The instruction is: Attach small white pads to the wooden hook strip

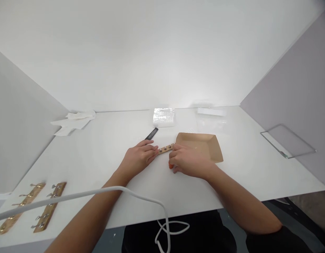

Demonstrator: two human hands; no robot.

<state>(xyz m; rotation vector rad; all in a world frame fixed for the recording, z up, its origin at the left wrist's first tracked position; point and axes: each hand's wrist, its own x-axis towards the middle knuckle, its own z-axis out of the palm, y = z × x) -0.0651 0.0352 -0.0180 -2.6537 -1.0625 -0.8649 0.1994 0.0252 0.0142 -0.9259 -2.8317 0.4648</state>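
Note:
A short wooden strip with metal hooks (166,148) lies on the white table (99,154) between my hands. My left hand (140,158) rests flat with its fingertips holding the strip's left end. My right hand (187,161) covers the strip's right end and is closed around a small orange item (171,165), of which only a tip shows. A brown paper tray (204,144) sits right behind my right hand. A black flat tool (151,134) lies just beyond my left hand.
Two more wooden hook racks (48,211) lie at the near left edge. A white cable (141,198) crosses my left forearm. A wrapped white packet (164,117), a clear bag (211,121), crumpled white tissue (73,121) and a glass sheet (287,140) stand farther back. Grey partitions close both sides.

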